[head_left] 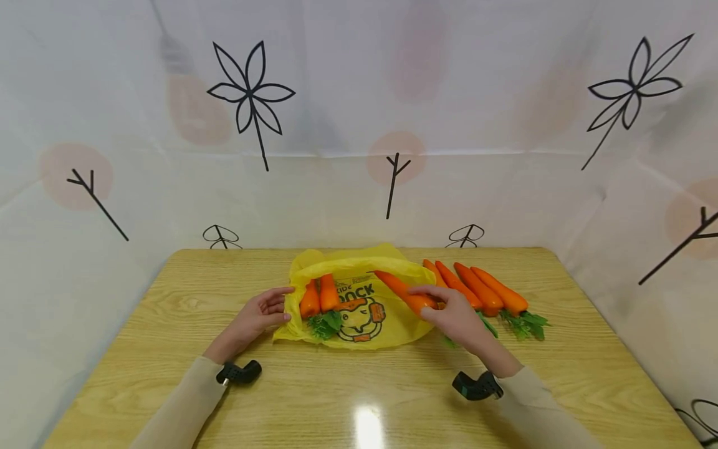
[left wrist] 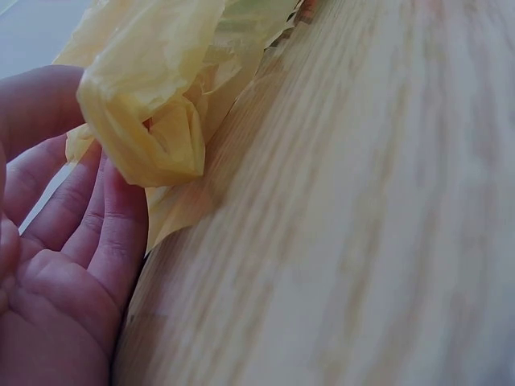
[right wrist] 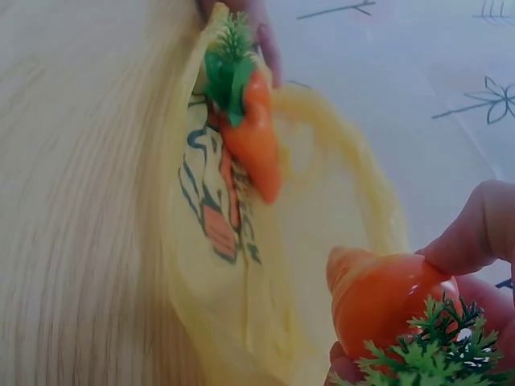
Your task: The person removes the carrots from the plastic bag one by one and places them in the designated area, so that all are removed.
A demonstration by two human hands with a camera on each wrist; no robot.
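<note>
A yellow plastic bag [head_left: 401, 333] lies on the table with its mouth spread, a printed cartoon showing inside. Two orange toy carrots [head_left: 329, 293] with green tops lie in its left part. My left hand [head_left: 259, 317] holds the bag's left edge, and the left wrist view shows fingers [left wrist: 113, 209] behind the crumpled plastic. My right hand [head_left: 457, 315] grips another carrot [head_left: 401, 290] near its thick leafy end, between thumb and fingers. That carrot's tip points left over the bag's opening, its leaves [right wrist: 434, 346] visible in the right wrist view.
Several more carrots [head_left: 482, 290] lie side by side right of the bag, leaves toward the front. The wooden table [head_left: 314, 399] ends at a white cloth backdrop [head_left: 336, 206] with printed plants. Each wrist wears a black device [head_left: 240, 373].
</note>
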